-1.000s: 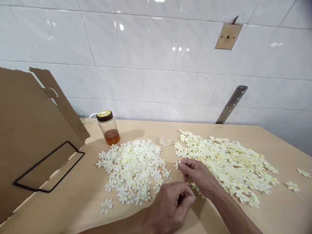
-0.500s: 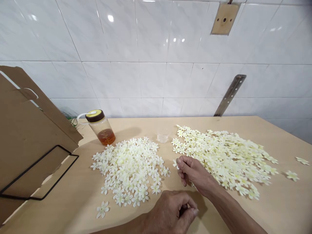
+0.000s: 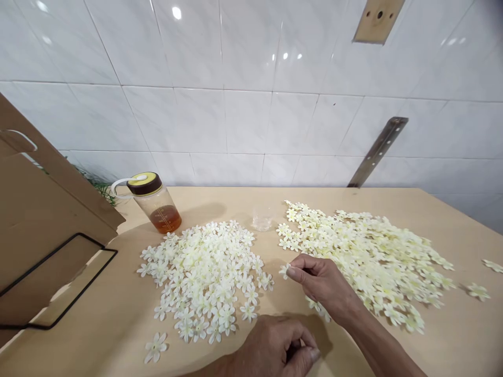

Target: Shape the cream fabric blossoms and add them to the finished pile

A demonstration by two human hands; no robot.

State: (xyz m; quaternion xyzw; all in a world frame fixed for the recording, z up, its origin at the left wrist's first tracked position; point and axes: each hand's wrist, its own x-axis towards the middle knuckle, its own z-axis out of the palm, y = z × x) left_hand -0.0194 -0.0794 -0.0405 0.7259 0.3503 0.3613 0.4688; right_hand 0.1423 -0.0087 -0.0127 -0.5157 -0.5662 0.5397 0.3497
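Between the thumb and forefinger of my right hand (image 3: 324, 285) is a small white artificial flower (image 3: 285, 270), held just above the table. My left hand (image 3: 279, 346) rests closer to me with its fingers curled and thumb against the forefinger; whatever it pinches, if anything, is hidden. Left of both hands lies a heap of white flowers (image 3: 208, 277), with one flower (image 3: 156, 347) apart at its near left. A wider spread of yellowish flowers (image 3: 365, 256) covers the table to the right, partly behind my right forearm. A small clear cup (image 3: 262, 220) stands between the two piles.
At the back left stands a bottle (image 3: 157, 204) of amber liquid with a yellow-and-brown lid. Left of it lean a cardboard sheet (image 3: 47, 209) and a black wire frame (image 3: 84, 288). A metal bracket (image 3: 377, 153) rises against the tiled wall behind the table (image 3: 220, 207).
My right hand has opened out its curled lower fingers and turned slightly, still pinching the flower. My left hand has barely moved. The camera view has shifted a little.
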